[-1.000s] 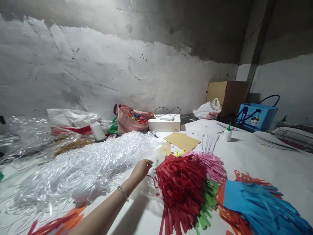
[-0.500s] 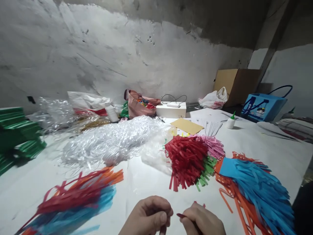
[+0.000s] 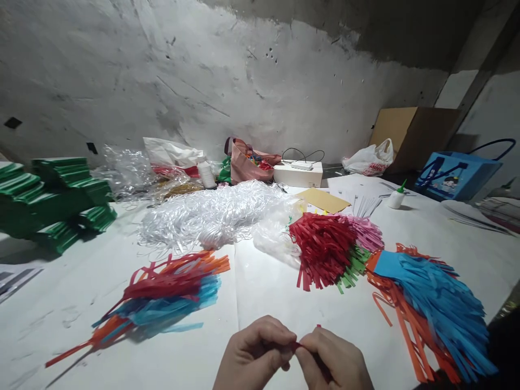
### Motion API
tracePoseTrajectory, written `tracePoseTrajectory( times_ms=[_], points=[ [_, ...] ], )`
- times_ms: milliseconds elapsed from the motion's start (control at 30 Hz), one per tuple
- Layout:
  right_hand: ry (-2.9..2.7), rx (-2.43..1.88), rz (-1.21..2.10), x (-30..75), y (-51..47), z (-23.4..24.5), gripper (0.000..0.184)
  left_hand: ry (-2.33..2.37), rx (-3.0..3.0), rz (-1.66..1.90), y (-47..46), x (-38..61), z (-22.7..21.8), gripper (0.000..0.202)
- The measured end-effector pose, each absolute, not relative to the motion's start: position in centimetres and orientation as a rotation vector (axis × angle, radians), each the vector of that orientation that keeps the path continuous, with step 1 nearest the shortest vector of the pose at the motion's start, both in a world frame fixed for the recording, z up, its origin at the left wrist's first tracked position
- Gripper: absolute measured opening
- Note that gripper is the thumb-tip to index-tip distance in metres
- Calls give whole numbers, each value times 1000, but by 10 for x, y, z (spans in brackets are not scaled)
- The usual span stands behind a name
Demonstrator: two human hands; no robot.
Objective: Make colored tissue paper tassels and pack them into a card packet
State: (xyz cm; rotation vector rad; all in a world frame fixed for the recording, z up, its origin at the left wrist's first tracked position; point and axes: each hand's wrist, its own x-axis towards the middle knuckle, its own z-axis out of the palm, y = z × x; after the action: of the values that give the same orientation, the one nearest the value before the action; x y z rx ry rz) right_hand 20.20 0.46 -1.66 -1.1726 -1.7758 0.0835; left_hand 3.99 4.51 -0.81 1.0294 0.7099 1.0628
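Low in the middle of the view, my left hand (image 3: 260,349) and my right hand (image 3: 331,357) meet at the fingertips. Between them is a small red paper strip (image 3: 296,345), pinched by both hands; most of it is hidden by the fingers. To the left lies a bundle of red, orange and blue fringe (image 3: 162,292) with a rolled orange end. Beyond my right hand sits a pile of red fringe (image 3: 323,249), with green fringe (image 3: 353,271) and pink fringe (image 3: 368,234) beside it. At the right is blue fringe (image 3: 434,309) over orange fringe (image 3: 406,330).
White stringy material (image 3: 211,216) spreads across the table's middle. Green stacked pieces (image 3: 60,200) stand at the left. Farther back are a pink bag (image 3: 247,168), a white box (image 3: 298,176), a glue bottle (image 3: 397,197), a blue bag (image 3: 455,176) and a cardboard box (image 3: 418,138).
My left fingertips have closed in on the red strip held in my right hand, and the hands now touch. The view has turned left, showing more of the green stacks.
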Motion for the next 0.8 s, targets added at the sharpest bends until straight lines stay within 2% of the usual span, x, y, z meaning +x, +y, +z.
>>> tracePoseTrajectory(
  times_ms=[100,233,400,633,700,800],
  points=[
    [-1866,-1195,63,205,3,-15,34,699,1237,1090,41,36,-9,3],
    [-2006,-1167,-43,211,2,-10,42,671,1423,1107,38,33,-10,8],
    [-2063,-1095,67,217,-1,-3,51,725,1501,985,39,35,-2,2],
    [-1982,-1106,666,227,-9,-15,45,748,1525,913,42,32,3,9],
    [-1978,-1128,703,230,-10,-17,39,747,1526,910,41,32,2,7],
    [-2004,-1151,584,231,-11,-20,32,749,1544,887,40,33,3,5]
  ],
)
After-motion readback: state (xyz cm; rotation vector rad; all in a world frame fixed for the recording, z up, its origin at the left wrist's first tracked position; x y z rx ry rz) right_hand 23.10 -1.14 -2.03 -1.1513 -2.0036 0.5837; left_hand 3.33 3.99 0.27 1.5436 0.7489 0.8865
